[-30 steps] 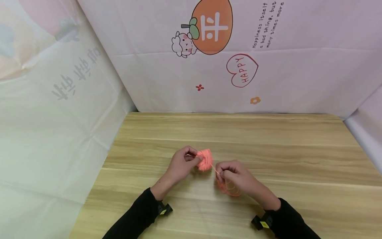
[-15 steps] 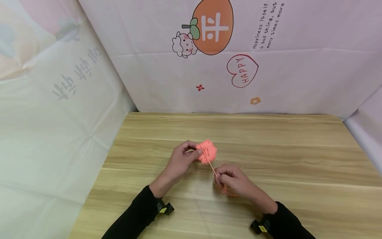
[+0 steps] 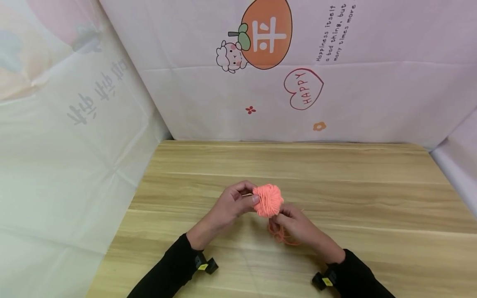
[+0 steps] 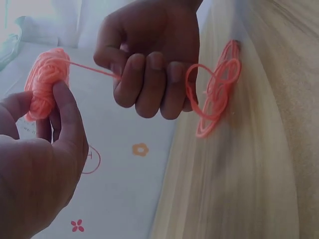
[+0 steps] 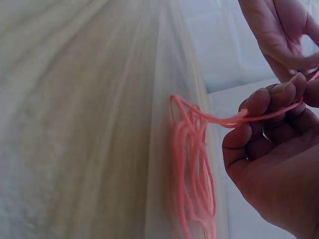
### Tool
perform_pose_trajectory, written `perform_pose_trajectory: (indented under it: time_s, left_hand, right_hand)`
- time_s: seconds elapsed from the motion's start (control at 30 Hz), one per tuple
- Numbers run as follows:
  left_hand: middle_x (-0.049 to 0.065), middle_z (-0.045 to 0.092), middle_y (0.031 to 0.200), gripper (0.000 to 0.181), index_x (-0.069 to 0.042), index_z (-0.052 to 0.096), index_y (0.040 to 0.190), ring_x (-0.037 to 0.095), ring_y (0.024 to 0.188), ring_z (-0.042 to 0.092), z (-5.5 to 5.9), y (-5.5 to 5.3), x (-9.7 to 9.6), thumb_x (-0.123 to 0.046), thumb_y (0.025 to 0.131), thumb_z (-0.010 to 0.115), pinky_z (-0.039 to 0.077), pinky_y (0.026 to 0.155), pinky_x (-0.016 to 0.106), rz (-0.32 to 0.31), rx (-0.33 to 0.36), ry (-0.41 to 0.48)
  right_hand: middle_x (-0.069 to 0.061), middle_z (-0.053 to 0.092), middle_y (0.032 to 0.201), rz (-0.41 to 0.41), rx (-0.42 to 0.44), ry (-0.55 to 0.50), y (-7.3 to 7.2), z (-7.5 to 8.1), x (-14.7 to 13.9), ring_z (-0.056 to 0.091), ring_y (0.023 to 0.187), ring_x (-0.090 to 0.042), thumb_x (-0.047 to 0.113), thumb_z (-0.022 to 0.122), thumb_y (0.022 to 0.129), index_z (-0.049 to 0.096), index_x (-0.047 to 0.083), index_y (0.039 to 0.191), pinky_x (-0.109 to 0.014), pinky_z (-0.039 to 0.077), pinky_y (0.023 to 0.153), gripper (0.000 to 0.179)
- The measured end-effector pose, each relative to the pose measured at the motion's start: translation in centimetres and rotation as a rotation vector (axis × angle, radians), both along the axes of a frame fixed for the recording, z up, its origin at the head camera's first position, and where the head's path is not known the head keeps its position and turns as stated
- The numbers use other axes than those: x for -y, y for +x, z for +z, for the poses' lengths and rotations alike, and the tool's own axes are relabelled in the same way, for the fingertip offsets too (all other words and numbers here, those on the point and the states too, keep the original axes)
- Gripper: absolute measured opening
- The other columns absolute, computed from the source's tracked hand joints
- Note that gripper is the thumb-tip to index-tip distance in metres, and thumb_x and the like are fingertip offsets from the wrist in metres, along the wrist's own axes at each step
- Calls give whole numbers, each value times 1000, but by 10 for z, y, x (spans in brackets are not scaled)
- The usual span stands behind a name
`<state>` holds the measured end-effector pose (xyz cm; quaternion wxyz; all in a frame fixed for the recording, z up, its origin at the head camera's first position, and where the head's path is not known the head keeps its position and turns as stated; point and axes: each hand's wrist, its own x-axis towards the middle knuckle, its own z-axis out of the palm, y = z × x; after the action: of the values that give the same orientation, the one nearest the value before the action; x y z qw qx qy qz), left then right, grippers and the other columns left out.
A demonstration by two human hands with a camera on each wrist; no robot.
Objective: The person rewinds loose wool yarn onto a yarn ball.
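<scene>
The left hand (image 3: 234,203) is pinching the ball (image 3: 268,200) between thumb and fingers above the table (image 3: 186,165), bringing it closer to the right hand (image 3: 298,225) than half a second ago, probably for winding. Loose yarn (image 4: 219,92) is trailing onto the table; the right hand's curled fingers are clamping the strand (image 4: 92,68).

Compared with one second ago, the coral-pink round ball of wound yarn (image 3: 268,200) has moved to the right in the head view, and the left hand (image 3: 232,205) has come with it. The ball was showing a narrow side; now its broader face is turned to the camera. Its lower edge now covers the fingertips of the right hand (image 3: 298,225) and hides the thin coral-pink yarn strand (image 4: 92,68), earlier visible between them.
</scene>
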<state>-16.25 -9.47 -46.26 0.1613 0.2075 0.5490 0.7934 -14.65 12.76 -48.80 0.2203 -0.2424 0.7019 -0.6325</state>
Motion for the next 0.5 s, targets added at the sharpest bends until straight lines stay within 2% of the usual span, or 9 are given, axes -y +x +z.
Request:
perform_pose_trajectory:
  time_s: [0.1, 0.27, 0.33, 0.4, 0.5]
  left_hand:
    - [12, 60, 104, 22, 8, 53, 112, 18, 89, 62, -1, 5, -1, -6, 96, 59, 56, 77, 32, -60, -8, -9]
    - [10, 60, 100, 23, 12, 53, 111, 17, 88, 60, -2, 10, -1, -4, 95, 60, 55, 76, 29, -157, -45, -46]
    - [10, 60, 101, 22, 11, 54, 110, 17, 89, 60, -2, 11, -1, -4, 95, 61, 55, 76, 27, -191, -55, -75]
    - [11, 61, 101, 21, 10, 56, 109, 18, 90, 60, -3, 12, 0, -4, 94, 62, 54, 76, 26, -222, -63, -111]
    - [10, 62, 100, 18, 8, 58, 106, 18, 89, 60, -5, 12, 1, -4, 93, 63, 52, 76, 24, -252, -79, -183]
  right_hand:
    - [-27, 57, 75, -54, -21, 62, -3, -1, -1, 55, 67, -38, 17, 41, 106, 57, -5, 84, -48, 52, 61, 35]
    - [-14, 64, 81, -71, 1, 12, -8, -2, -2, 61, 71, -27, 16, 44, 104, 66, 0, 92, -39, 54, 62, 30]
    - [-11, 60, 77, -46, 6, -29, -10, -2, -2, 58, 66, -22, 13, 45, 103, 65, 0, 88, -34, 52, 56, 28]
    - [-6, 54, 71, -54, -22, -15, -12, -1, -2, 52, 64, -16, 9, 44, 103, 61, 1, 80, -27, 46, 55, 29]
    - [-6, 43, 66, -69, -45, 21, -15, 2, -3, 43, 60, -17, 3, 41, 99, 50, 2, 73, -26, 38, 55, 28]
